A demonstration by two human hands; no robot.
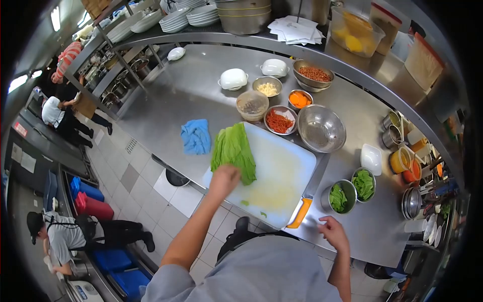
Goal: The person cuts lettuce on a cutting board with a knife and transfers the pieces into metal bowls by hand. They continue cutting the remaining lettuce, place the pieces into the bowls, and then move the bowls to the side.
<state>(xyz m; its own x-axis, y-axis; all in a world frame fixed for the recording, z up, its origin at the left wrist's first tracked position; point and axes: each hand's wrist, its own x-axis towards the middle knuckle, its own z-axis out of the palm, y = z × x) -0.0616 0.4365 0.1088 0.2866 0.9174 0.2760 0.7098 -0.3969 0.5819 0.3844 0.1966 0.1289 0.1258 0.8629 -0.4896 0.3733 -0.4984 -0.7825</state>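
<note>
My left hand is at the lower edge of a bunch of green lettuce leaves, its fingers curled in on them. The leaves lie on the left part of a white cutting board, which carries a yellowish stain and a few green scraps. A knife with an orange handle rests along the board's right edge, blade pointing away from me. Just right of that handle hovers my right hand, empty, with its fingers apart. Two metal containers of cut greens stand beyond it.
A blue cloth lies left of the board. Behind it stand an empty metal bowl, shredded carrot, orange slices, chopped garlic and peanuts. Sauce pots line the right. Co-workers stand at the left.
</note>
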